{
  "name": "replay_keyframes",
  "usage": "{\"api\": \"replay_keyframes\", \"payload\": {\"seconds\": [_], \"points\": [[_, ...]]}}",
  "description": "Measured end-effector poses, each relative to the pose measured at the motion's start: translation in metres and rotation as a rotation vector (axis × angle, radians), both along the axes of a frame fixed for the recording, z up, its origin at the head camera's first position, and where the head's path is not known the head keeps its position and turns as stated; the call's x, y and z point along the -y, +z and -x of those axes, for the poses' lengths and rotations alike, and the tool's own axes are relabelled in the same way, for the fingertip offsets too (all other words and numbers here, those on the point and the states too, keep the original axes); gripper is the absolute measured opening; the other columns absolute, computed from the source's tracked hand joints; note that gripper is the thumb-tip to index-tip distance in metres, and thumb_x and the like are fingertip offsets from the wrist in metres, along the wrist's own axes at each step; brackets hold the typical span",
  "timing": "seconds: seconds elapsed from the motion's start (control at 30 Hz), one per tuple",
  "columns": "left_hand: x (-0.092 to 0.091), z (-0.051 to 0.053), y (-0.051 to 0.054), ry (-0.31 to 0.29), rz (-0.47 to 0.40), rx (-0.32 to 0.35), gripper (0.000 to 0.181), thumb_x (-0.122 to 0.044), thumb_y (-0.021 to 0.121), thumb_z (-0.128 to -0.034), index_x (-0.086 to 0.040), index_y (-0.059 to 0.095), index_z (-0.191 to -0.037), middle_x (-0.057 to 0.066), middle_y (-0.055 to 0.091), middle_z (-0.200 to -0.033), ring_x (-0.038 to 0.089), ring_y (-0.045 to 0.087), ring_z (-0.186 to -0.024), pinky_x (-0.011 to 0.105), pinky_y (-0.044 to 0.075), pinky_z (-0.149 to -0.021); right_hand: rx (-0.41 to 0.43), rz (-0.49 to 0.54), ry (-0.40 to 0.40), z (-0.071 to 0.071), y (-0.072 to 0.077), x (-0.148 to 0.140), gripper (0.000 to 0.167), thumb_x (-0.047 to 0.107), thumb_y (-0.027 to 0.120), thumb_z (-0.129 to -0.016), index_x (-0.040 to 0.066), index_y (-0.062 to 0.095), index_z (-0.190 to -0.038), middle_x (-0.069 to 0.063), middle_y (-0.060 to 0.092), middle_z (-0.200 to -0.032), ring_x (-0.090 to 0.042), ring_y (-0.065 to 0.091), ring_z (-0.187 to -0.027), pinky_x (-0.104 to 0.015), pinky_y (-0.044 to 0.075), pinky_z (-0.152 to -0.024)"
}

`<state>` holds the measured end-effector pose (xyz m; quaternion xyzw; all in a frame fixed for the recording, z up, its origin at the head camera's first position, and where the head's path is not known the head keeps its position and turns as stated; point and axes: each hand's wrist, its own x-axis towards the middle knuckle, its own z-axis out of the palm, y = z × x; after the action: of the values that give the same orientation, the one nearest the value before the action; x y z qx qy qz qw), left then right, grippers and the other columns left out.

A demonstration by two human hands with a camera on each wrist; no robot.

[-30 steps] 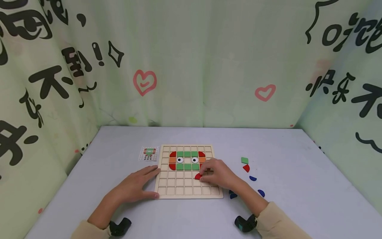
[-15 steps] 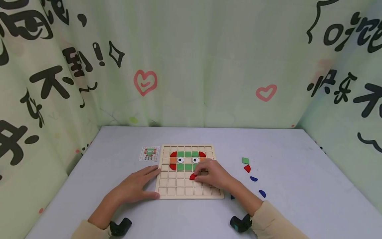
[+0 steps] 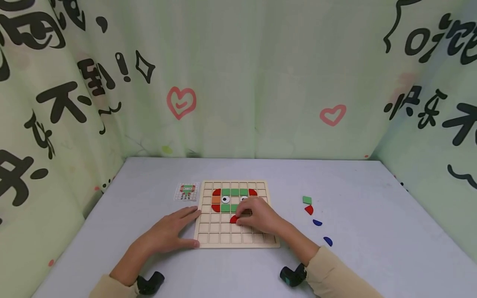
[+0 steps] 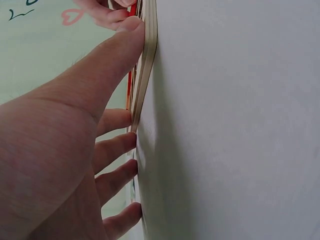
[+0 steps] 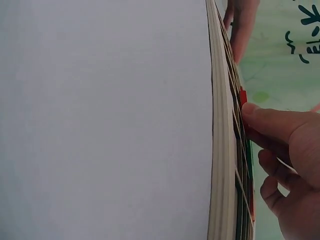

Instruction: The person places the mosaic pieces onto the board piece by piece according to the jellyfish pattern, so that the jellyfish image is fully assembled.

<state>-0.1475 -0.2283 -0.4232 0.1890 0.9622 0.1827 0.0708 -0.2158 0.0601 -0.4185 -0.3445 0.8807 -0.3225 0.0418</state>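
Note:
A wooden grid board [image 3: 220,238] lies on the table with green, red, orange and eye tiles set in its upper rows. My right hand [image 3: 257,215] pinches a red quarter-round tile [image 3: 233,219] between thumb and fingers, just below the green tiles. In the right wrist view the red tile [image 5: 243,96] shows at the thumb tip, close over the board's surface. My left hand [image 3: 169,231] rests with spread, fairly straight fingers against the board's left edge; its thumb touches the near left corner. The right hand hides some tiles on the board's right side.
A small pattern card [image 3: 187,191] lies left of the board's far corner. On the table to the right are a green square [image 3: 307,200], a red tile [image 3: 309,210] and blue half-rounds [image 3: 328,241]. Curtains surround the table.
My right hand has slid leftward over the board with the red tile, from the right columns toward the middle. The left hand has stayed in place at the board's edge.

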Motion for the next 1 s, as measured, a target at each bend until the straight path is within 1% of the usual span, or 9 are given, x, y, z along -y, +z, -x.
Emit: {"api": "replay_keyframes", "payload": {"seconds": [0.23,0.43,0.6,0.77,0.87,1.0], "points": [[0.001,-0.001,0.0,-0.004,-0.007,-0.002,0.086,-0.057,0.073,-0.0765,-0.02,0.041,-0.148,0.003,0.036,-0.156,0.031,0.036,-0.142,0.055,0.037,-0.11,0.015,0.013,-0.002,0.0,0.001,0.008,0.007,0.014,0.079,-0.08,0.016,0.073,-0.081,0.008,0.07,-0.086,-0.01,0.059,-0.09,-0.03,0.049,-0.082],[0.002,-0.001,0.0,0.001,-0.007,0.002,0.087,-0.058,0.073,-0.0762,-0.021,0.041,-0.148,0.003,0.035,-0.156,0.031,0.036,-0.143,0.056,0.037,-0.11,0.036,0.021,-0.013,0.002,0.0,0.017,0.006,0.014,0.079,-0.08,0.016,0.074,-0.081,0.008,0.07,-0.088,-0.01,0.059,-0.091,-0.03,0.05,-0.084],[0.002,-0.001,0.002,-0.003,-0.017,0.007,0.086,-0.059,0.072,-0.0766,-0.021,0.041,-0.148,0.003,0.035,-0.156,0.031,0.036,-0.143,0.056,0.036,-0.11,0.068,0.026,-0.013,0.004,0.0,0.023,0.005,0.014,0.079,-0.08,0.017,0.075,-0.08,0.008,0.07,-0.091,-0.012,0.06,-0.1,-0.034,0.05,-0.091],[0.001,0.0,0.004,-0.011,-0.016,-0.002,0.086,-0.059,0.072,-0.0774,-0.019,0.041,-0.148,0.005,0.036,-0.156,0.032,0.037,-0.142,0.056,0.037,-0.109,0.087,0.024,-0.004,0.007,0.001,0.027,0.005,0.014,0.078,-0.081,0.017,0.075,-0.078,0.009,0.069,-0.093,-0.014,0.061,-0.11,-0.036,0.049,-0.098],[0.001,-0.001,0.006,-0.012,-0.017,-0.003,0.086,-0.058,0.072,-0.0776,-0.019,0.042,-0.148,0.005,0.036,-0.156,0.032,0.037,-0.142,0.056,0.037,-0.109,0.087,0.015,0.006,0.007,0.001,0.027,0.005,0.014,0.077,-0.082,0.017,0.075,-0.079,0.008,0.069,-0.095,-0.015,0.06,-0.111,-0.037,0.049,-0.099],[0.001,-0.001,0.006,-0.015,-0.016,-0.003,0.086,-0.058,0.072,-0.0776,-0.018,0.042,-0.147,0.006,0.036,-0.155,0.032,0.037,-0.142,0.057,0.037,-0.109,0.087,0.001,0.013,0.005,0.002,0.022,0.004,0.015,0.076,-0.084,0.018,0.074,-0.082,0.008,0.067,-0.102,-0.015,0.057,-0.113,-0.037,0.049,-0.097]]}}
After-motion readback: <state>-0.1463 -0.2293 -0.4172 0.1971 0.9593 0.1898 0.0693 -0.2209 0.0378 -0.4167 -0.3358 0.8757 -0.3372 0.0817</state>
